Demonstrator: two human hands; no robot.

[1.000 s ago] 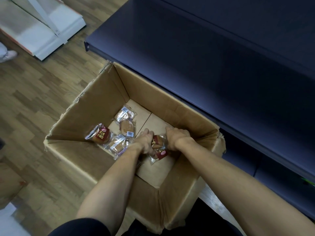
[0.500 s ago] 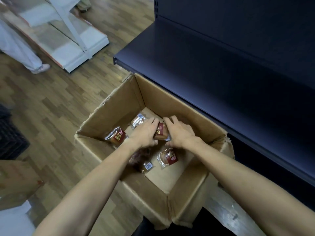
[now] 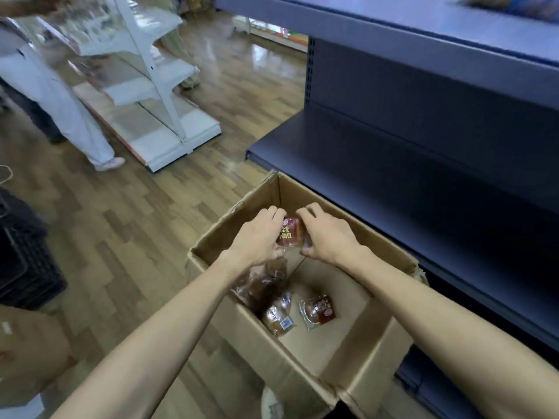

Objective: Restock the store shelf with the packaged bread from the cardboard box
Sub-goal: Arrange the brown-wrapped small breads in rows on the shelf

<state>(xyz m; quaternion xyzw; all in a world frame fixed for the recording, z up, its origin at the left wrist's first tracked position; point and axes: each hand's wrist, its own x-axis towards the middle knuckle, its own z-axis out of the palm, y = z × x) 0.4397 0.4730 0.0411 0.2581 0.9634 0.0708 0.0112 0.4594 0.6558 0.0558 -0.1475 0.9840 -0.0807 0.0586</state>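
My left hand (image 3: 259, 237) and my right hand (image 3: 328, 237) hold one red-labelled bread packet (image 3: 291, 231) between them, above the far part of the open cardboard box (image 3: 375, 337). Fingers of both hands curl round the packet's sides. Loose in the bottom of the box lie more bread packets: one with a red label (image 3: 318, 309), one with its barcode side up (image 3: 278, 314), and a darker one (image 3: 257, 287) partly under my left forearm. The dark blue store shelf (image 3: 393, 164) stands just behind the box, its lower board bare.
A white shelf unit (image 3: 157, 95) stands at the back left on the wooden floor. A person in white trousers (image 3: 75, 116) stands beside it. A black crate (image 3: 24, 255) sits at the left edge, another cardboard box (image 3: 30, 352) at the lower left.
Both hands have risen out of the box bottom with one packet held between them. My view has tilted up, showing more of the shelf and the aisle.
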